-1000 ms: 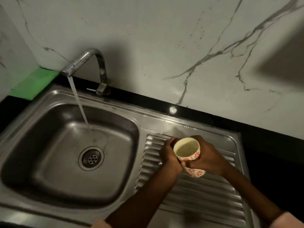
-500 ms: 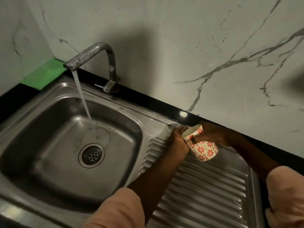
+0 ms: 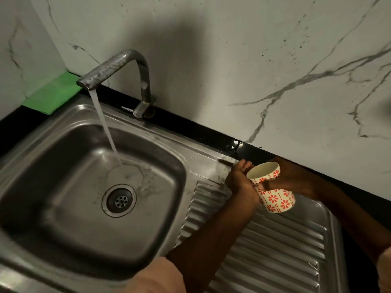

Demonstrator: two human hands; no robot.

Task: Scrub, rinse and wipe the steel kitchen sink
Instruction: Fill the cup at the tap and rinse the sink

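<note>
Rinse step: tap running, cup tipped over the rear rim of the drainboard.

Green cloth [image 3: 53, 95] lies at far left on the desk; faucet [image 3: 118, 68] streams into the sink [image 3: 63, 127] bowl. Left hand [image 3: 240, 179], fingers spread, rubs the wet rim; right hand [image 3: 289, 179] grips the tilted floral cup [image 3: 273, 191]. Next, probably: refill and pour along the ridges.

sink [image 3: 63, 132]: brushed steel, dull sheen, wet basin | drainboard [image 3: 275, 250]: ribbed steel, satin | faucet [image 3: 127, 60]: metal, spotted and dulled | desk [image 3: 190, 127]: black, glossy | wall [image 3: 211, 60]: marble-look, smooth, grey veins | cup [image 3: 273, 193] in my right grip [image 3: 294, 178]: smooth, glazed-looking, red flower print | cloth [image 3: 53, 94]: green, matt
</note>
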